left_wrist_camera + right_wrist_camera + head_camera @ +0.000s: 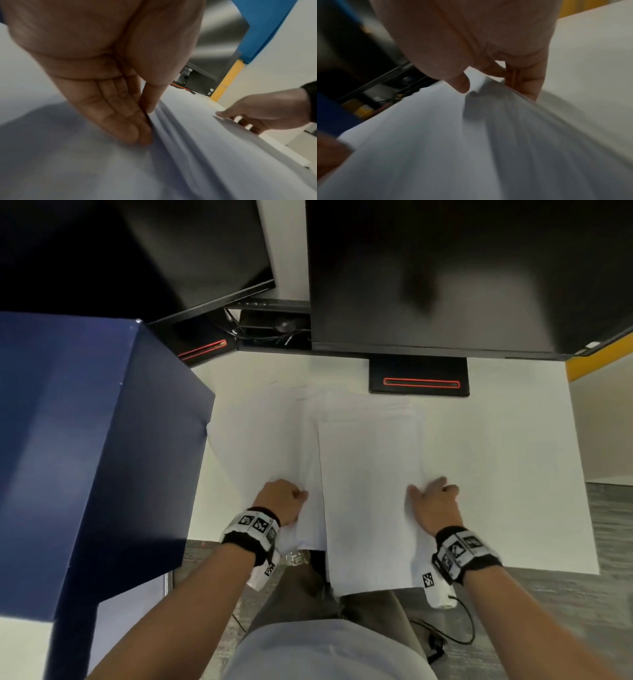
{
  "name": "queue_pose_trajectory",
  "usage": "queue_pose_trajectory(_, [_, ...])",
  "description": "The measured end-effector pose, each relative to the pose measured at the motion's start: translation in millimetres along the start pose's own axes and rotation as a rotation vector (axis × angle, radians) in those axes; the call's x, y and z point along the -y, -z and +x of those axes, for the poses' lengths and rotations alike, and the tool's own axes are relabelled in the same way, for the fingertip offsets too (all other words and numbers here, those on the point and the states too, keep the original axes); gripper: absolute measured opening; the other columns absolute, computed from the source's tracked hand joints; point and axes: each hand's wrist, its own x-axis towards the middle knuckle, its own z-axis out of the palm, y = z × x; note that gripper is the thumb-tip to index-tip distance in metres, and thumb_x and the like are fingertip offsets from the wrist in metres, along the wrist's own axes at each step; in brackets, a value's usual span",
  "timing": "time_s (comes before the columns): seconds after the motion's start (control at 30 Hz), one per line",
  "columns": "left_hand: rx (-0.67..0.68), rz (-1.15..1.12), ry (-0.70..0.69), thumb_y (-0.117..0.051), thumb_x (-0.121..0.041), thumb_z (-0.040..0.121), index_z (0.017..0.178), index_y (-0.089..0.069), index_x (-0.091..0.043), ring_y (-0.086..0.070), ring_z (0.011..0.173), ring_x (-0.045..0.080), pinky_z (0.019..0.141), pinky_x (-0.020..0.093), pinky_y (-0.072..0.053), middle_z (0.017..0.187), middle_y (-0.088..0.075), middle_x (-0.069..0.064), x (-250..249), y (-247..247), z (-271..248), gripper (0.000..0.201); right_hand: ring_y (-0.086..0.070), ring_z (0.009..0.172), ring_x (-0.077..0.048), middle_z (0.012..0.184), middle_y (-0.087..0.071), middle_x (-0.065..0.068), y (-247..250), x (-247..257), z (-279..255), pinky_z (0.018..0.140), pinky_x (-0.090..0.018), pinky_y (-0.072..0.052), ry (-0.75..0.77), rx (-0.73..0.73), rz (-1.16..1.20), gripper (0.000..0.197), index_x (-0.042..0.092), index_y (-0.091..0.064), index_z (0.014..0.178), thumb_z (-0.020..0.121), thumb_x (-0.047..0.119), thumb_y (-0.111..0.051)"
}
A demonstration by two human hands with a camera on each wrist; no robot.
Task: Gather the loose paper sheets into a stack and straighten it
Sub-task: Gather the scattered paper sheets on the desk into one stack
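Our left hand (281, 501) and right hand (434, 501) pinch the paper sheets (368, 491) overhanging the tabletop's (513, 460) near edge; uneven squeezing could buckle them.

sheet edges (530, 128) blurred, right fingers (527, 83) half-hidden

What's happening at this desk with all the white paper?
A person is gathering loose paper sheets on a white desk. The left hand pinches the sheets' left edge between thumb and fingers, while the right hand holds the right edge, thumb on top. The sheets are still fanned and uneven, with their near end hanging over the desk's front edge. Two dark monitors stand behind, and a blue box stands to the left.
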Motion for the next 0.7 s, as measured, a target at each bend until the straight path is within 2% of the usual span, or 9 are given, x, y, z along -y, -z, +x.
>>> queue_pose_trajectory(0.13, [0.033, 0.020, -0.103, -0.052, -0.019, 0.092, 0.077, -0.072, 0.004, -0.069, 0.078, 0.031, 0.070, 0.028, -0.052, 0.080, -0.074, 0.017, -16, -25, -10, 0.034, -0.048, 0.117, -0.044, 0.135, -0.043, -0.026, -18, 11, -23, 0.090, -0.042, -0.043, -0.009, -0.020, -0.074, 0.052, -0.003, -0.040, 0.135, 0.094, 0.030, -0.048])
queue_pose_trajectory(0.23, [0.011, -0.018, -0.089, -0.051, -0.028, 0.091, 0.080, -0.074, 0.000, -0.069, 0.076, 0.029, 0.072, 0.030, -0.056, 0.081, -0.075, 0.012, -7, -23, -10, 0.038, -0.050, 0.118, -0.043, 0.135, -0.042, -0.025, -7, 6, -20, 0.091, -0.040, -0.042, -0.063, 0.038, -0.072, 0.051, -0.003, -0.041, 0.134, 0.092, 0.025, -0.048])
queue_pose_trajectory(0.33, [-0.292, -0.137, 0.089, -0.059, -0.045, 0.087, 0.116, -0.068, -0.015, -0.064, 0.102, 0.028, 0.089, 0.031, -0.051, 0.112, -0.070, 0.007, 22, 5, 3, 0.043, -0.049, 0.122, -0.042, 0.141, -0.036, -0.023, 10, -6, -11, 0.100, -0.041, -0.041, -0.091, 0.055, -0.012, 0.066, 0.002, -0.034, 0.144, 0.091, 0.037, -0.053])
queue_pose_trajectory(0.4, [-0.526, -0.237, 0.274, -0.066, -0.057, 0.074, 0.136, -0.049, -0.015, -0.054, 0.119, 0.035, 0.099, 0.045, -0.049, 0.131, -0.054, 0.013, 38, 24, 14, 0.077, -0.045, 0.129, -0.038, 0.146, -0.036, -0.021, 23, -9, 3, 0.104, -0.040, -0.038, -0.100, 0.000, 0.086, 0.072, 0.005, -0.032, 0.147, 0.090, 0.042, -0.055])
queue_pose_trajectory(0.47, [-0.595, -0.441, 0.417, -0.073, -0.058, 0.066, 0.142, -0.037, -0.013, -0.049, 0.124, 0.037, 0.100, 0.048, -0.049, 0.139, -0.041, 0.013, 41, 42, 23, 0.095, -0.046, 0.131, -0.035, 0.149, -0.039, -0.017, 34, -6, 20, 0.108, -0.039, -0.037, -0.105, -0.051, 0.221, 0.077, 0.007, -0.035, 0.148, 0.087, 0.048, -0.057])
queue_pose_trajectory(0.53, [-0.526, -0.556, 0.449, -0.077, -0.050, 0.071, 0.137, -0.042, -0.008, -0.055, 0.121, 0.036, 0.094, 0.041, -0.050, 0.138, -0.050, 0.014, 39, 55, 33, 0.086, -0.050, 0.129, -0.034, 0.147, -0.043, -0.016, 40, 7, 34, 0.108, -0.039, -0.040, -0.086, -0.083, 0.299, 0.077, 0.007, -0.041, 0.146, 0.085, 0.051, -0.059])
queue_pose_trajectory(0.57, [-0.486, -0.565, 0.437, -0.077, -0.046, 0.074, 0.131, -0.049, -0.007, -0.059, 0.116, 0.035, 0.089, 0.038, -0.050, 0.132, -0.058, 0.014, 38, 61, 38, 0.075, -0.054, 0.123, -0.035, 0.142, -0.048, -0.017, 41, 14, 40, 0.103, -0.037, -0.044, -0.062, -0.090, 0.310, 0.073, 0.005, -0.046, 0.141, 0.085, 0.051, -0.060])
queue_pose_trajectory(0.63, [-0.470, -0.525, 0.380, -0.078, -0.043, 0.077, 0.119, -0.061, -0.004, -0.063, 0.111, 0.035, 0.084, 0.036, -0.050, 0.121, -0.067, 0.014, 33, 67, 46, 0.060, -0.062, 0.104, -0.034, 0.119, -0.061, -0.020, 39, 32, 47, 0.081, -0.031, -0.049, 0.004, -0.098, 0.321, 0.057, 0.002, -0.059, 0.118, 0.084, 0.048, -0.062])
queue_pose_trajectory(0.7, [-0.471, -0.534, 0.297, -0.081, -0.045, 0.076, 0.110, -0.066, -0.002, -0.065, 0.106, 0.034, 0.080, 0.034, -0.051, 0.114, -0.070, 0.016, 24, 64, 53, 0.057, -0.061, 0.098, -0.035, 0.112, -0.062, -0.023, 33, 49, 49, 0.078, -0.031, -0.047, 0.053, -0.109, 0.304, 0.050, -0.002, -0.060, 0.113, 0.086, 0.040, -0.064])
